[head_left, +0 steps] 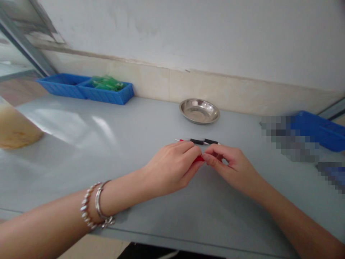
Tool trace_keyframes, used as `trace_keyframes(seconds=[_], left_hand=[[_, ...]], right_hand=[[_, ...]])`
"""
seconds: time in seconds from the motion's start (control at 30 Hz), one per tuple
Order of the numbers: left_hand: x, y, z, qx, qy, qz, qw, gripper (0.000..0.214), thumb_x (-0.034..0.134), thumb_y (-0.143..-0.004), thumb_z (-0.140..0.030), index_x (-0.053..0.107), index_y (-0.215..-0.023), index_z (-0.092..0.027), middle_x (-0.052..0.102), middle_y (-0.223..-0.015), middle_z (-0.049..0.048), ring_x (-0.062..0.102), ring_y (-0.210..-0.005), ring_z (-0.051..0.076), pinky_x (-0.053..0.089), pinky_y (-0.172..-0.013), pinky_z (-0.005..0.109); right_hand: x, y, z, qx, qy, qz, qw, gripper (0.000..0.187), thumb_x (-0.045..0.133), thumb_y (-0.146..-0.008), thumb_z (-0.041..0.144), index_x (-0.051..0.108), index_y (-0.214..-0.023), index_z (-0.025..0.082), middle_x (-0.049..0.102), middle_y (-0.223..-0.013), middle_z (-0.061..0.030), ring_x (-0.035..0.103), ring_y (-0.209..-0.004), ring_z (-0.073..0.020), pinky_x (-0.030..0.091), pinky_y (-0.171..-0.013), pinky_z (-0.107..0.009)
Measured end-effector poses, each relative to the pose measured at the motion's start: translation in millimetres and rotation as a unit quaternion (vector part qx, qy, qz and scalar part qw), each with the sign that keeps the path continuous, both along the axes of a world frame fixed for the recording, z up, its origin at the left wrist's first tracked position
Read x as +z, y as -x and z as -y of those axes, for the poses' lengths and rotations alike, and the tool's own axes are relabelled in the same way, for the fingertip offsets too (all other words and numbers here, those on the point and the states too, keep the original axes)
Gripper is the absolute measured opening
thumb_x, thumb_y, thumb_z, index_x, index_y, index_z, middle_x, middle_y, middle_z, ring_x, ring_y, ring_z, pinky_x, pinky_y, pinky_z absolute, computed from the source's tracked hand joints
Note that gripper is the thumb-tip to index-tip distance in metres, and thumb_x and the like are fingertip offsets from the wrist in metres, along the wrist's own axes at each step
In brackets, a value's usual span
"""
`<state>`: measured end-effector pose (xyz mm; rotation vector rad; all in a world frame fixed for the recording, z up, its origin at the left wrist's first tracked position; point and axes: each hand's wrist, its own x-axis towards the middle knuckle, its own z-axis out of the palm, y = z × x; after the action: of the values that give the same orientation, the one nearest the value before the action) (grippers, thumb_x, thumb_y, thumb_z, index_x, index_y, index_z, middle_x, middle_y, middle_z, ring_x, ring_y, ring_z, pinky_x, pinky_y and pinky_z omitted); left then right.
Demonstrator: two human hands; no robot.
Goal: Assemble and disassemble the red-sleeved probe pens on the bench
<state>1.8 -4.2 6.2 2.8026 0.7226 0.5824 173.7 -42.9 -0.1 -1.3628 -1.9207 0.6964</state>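
My left hand (172, 167) and my right hand (231, 167) meet fingertip to fingertip over the grey table (81, 144). Both pinch a small red piece (199, 158) between them; most of it is hidden by the fingers. Just beyond the hands lie thin pen-like parts (201, 141) with black grips and a red section, flat on the table. My left wrist wears two bracelets (95, 208).
A round steel dish (199, 111) sits near the wall behind the hands. Blue trays (86, 88) stand at the back left, one holding green items (107, 83). Another blue tray (318, 129) is at the right. A tan object (16, 129) rests at the left edge.
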Motion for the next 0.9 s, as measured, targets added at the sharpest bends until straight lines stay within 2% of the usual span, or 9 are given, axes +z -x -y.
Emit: trace_keyframes(seconds=[0.37,0.73,0.9], left_hand=[[-1.3,-0.2,-0.9,-0.034,-0.021,-0.063,0.997,0.016,0.04,-0.087,-0.021,0.052,-0.082,-0.012,0.055,-0.078,0.0061,0.051,-0.07,0.015,0.043,-0.063,0.025],[-1.5,-1.3,2.2,-0.042,-0.02,-0.113,0.993,0.017,0.039,-0.086,-0.021,0.052,-0.079,-0.012,0.056,-0.08,0.0072,0.053,-0.073,0.017,0.045,-0.067,0.028],[-3.0,-1.4,1.3,-0.047,-0.031,-0.111,0.992,0.016,0.041,-0.085,-0.021,0.052,-0.078,-0.012,0.056,-0.08,0.007,0.052,-0.069,0.016,0.045,-0.063,0.028]], right_hand=[[-1.2,4.0,2.5,0.037,0.003,0.109,0.993,0.021,0.041,-0.087,0.021,0.05,-0.069,0.017,0.054,-0.067,-0.0008,0.048,-0.064,-0.0128,0.034,-0.06,-0.025],[-4.4,5.5,3.3,0.053,-0.007,0.149,0.987,0.019,0.042,-0.086,0.018,0.052,-0.071,0.017,0.055,-0.068,-0.0016,0.05,-0.064,-0.0132,0.037,-0.059,-0.026],[-6.7,4.7,2.9,0.056,-0.021,0.155,0.986,0.019,0.043,-0.086,0.02,0.053,-0.071,0.017,0.057,-0.07,-0.0015,0.051,-0.064,-0.0133,0.039,-0.06,-0.027]])
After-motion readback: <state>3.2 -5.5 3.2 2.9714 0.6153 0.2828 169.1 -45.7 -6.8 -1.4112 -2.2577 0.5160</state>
